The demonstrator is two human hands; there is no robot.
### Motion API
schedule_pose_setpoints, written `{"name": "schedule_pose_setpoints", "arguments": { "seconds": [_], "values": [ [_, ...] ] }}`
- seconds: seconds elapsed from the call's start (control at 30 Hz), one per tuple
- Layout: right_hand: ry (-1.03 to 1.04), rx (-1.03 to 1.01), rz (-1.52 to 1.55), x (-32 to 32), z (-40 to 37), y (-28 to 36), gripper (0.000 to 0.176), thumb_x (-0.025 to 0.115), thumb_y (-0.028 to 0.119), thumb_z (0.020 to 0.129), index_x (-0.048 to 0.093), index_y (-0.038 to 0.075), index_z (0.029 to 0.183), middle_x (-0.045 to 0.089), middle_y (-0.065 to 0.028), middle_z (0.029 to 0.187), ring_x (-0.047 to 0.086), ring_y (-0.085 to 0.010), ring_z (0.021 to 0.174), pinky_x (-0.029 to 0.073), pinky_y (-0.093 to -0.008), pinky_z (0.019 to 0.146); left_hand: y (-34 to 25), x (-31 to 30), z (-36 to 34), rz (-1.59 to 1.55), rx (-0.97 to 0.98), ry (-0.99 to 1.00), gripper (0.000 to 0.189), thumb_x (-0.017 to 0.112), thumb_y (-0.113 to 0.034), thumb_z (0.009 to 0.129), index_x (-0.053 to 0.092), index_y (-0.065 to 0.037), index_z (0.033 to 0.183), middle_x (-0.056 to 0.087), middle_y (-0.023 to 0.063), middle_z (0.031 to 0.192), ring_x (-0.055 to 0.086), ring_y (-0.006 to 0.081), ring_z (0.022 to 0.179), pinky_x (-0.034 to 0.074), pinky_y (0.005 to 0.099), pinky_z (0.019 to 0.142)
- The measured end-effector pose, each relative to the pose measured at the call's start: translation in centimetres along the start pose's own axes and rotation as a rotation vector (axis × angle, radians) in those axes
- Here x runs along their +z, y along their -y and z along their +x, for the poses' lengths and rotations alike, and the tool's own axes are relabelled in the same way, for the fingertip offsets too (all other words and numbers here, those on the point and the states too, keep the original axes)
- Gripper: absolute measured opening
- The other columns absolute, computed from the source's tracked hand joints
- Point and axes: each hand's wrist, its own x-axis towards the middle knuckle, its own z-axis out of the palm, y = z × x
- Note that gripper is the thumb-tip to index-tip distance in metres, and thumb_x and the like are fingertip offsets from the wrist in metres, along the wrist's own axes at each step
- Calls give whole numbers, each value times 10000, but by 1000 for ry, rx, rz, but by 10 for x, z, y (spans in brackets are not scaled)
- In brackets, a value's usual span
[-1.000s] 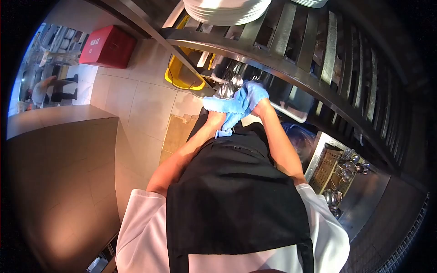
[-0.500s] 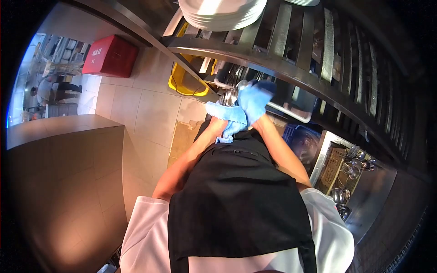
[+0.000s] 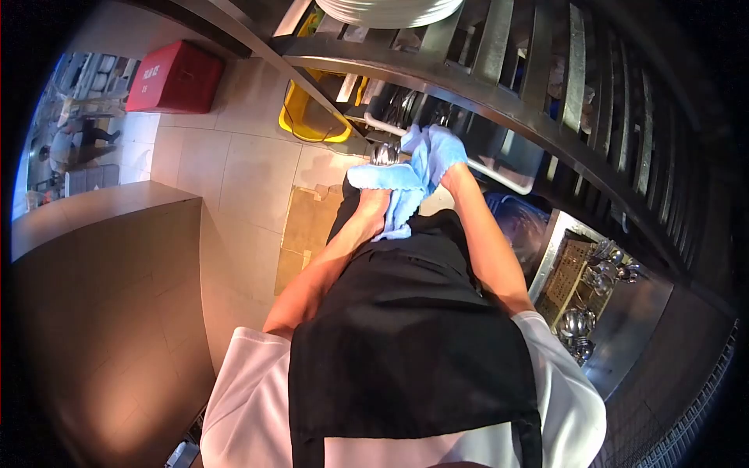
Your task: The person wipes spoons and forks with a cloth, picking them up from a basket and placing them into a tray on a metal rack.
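Note:
A fluffy light blue cloth (image 3: 406, 187) stretches between my two hands, in front of my black apron (image 3: 413, 343). My left hand (image 3: 375, 204) is closed under one part of it, gripping a bundle of shiny metal spoons (image 3: 385, 154) whose bowls stick out beyond the cloth. Another part of the cloth covers the fingers of my right hand (image 3: 452, 175), which is closed on it just right of the spoons. The fingers of both hands are mostly hidden by the fabric.
A slatted metal shelf (image 3: 437, 82) bearing stacked white plates (image 3: 390, 11) crosses above my hands. Below it sits a grey tray (image 3: 499, 160) with cutlery. A yellow tub (image 3: 308, 117), red box (image 3: 173, 78) and cardboard (image 3: 300, 226) are left; a crate of metal utensils (image 3: 566, 285) is right.
My right hand with its cloth has moved slightly and is less blurred. The spoons have shifted a little up and left in view. The whole view has tilted slightly.

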Motion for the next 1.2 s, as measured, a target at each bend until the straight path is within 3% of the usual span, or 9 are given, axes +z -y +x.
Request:
{"name": "schedule_pose_setpoints", "arguments": {
  "seconds": [0.27, 0.33, 0.57, 0.7, 0.73, 0.83, 1.1, 1.17, 1.2],
  "values": [
    [-156, -690, -2257, 90, -84, 75, 208, 567, 168, 851, 627, -27, 814, 662, -282, 845, 689, -378, 757, 531, -470, 574, -29, -16, -4, -245, -30, 344, 381, 660, -381, 921, 633, -68, 1137, 696, 83, 1034, 690, 179, 932, 583, 321, 811],
    [-115, -1010, -2083, 102, -82, 106, 201, 582, 154, 803, 635, -36, 761, 655, -263, 795, 680, -386, 708, 527, -463, 571, -36, -9, -1, -196, -41, 324, 382, 654, -376, 925, 630, -63, 1142, 693, 83, 1041, 691, 181, 927, 585, 324, 808],
    [-369, -327, -1976, 135, -120, 125, 215, 600, 205, 783, 661, 2, 753, 635, -200, 667, 673, -309, 628, 509, -439, 549, -49, 1, -10, 94, 98, 210, 315, 623, -274, 948, 627, -38, 1157, 694, 88, 1010, 697, 183, 881, 589, 334, 756],
    [-4, -581, -1493, 37, -16, 45, 294, 587, 252, 835, 667, -24, 775, 696, -164, 744, 680, -285, 643, 522, -381, 560, -42, 3, -10, 222, 131, 190, 288, 592, -254, 963, 631, -26, 1136, 697, 93, 995, 698, 185, 873, 585, 328, 737],
    [-169, -219, -630, 77, -72, 95, 341, 569, 298, 851, 690, -18, 812, 700, -183, 763, 693, -309, 684, 555, -369, 624, -40, 1, -9, 226, 128, 190, 288, 592, -254, 963, 631, -26, 1136, 697, 93, 995, 698, 185, 873, 585, 328, 737],
    [-885, -51, -1179, 90, -63, 75, 258, 538, 207, 891, 677, 31, 763, 689, -168, 759, 675, -294, 665, 523, -395, 607, -41, -1, -8, 141, 49, 204, 267, 597, -239, 959, 633, -29, 1120, 697, 90, 990, 699, 178, 860, 585, 327, 728],
    [208, -292, -1422, 48, -55, 50, 194, 490, 48, 901, 630, 34, 1035, 677, -156, 933, 674, -308, 836, 534, -409, 771, -4, 3, -1, -96, -153, -10, 192, 597, -190, 962, 636, -57, 1094, 686, 79, 970, 682, 186, 824, 581, 343, 698],
    [2, 143, 425, 6, 9, 1, 208, 452, 58, 914, 623, 0, 1018, 676, -146, 889, 669, -299, 799, 546, -418, 761, -7, 8, -6, -196, -170, -10, 203, 600, -228, 964, 638, -71, 1087, 685, 66, 961, 674, 175, 812, 572, 334, 686],
    [65, 261, 390, 10, -4, 15, 199, 482, 70, 912, 642, 5, 1011, 668, -141, 847, 675, -295, 742, 574, -419, 686, -9, 8, -8, -182, -114, 5, 234, 605, -274, 964, 638, -79, 1089, 684, 56, 956, 674, 170, 823, 573, 334, 699]
  ]
}}
